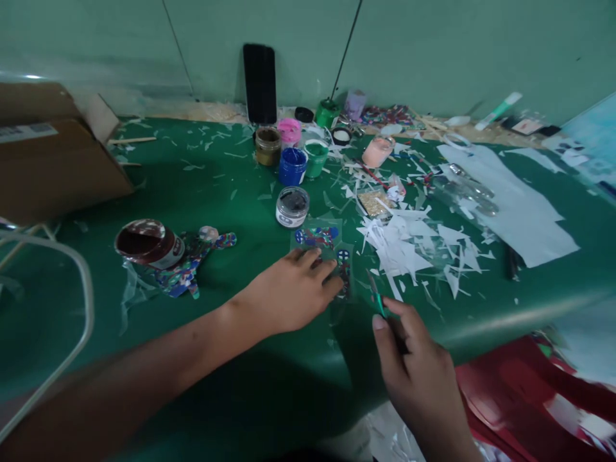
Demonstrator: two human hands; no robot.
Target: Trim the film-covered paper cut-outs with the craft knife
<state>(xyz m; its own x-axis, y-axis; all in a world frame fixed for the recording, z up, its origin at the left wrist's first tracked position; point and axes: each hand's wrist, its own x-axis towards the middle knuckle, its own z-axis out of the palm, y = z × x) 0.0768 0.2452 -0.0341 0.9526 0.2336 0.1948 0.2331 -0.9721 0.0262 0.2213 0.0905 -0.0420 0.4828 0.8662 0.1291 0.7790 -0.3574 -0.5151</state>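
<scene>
My left hand (301, 289) lies palm down on the green-covered table, its fingers stretched out and slightly bent. Its fingertips rest on small multicoloured painted pieces on clear plastic: one patterned piece (315, 236) shows above the fingers and another (343, 260) beside them. Part of these is hidden under the hand. Just to the right, my right hand (416, 359) is closed around a small green-handled knife (379, 303), its thin blade pointing up and away over the table. A jar of dark grey paint (292, 207) stands just beyond my left hand.
Open paint jars, including blue (293, 168) and brown (268, 147), stand behind. A dark red jar (149, 244) tilts on a painted cutout (180, 273) at left, near a cardboard box (58, 160). White paper scraps (397, 247) litter the right. A phone (260, 83) leans against the wall.
</scene>
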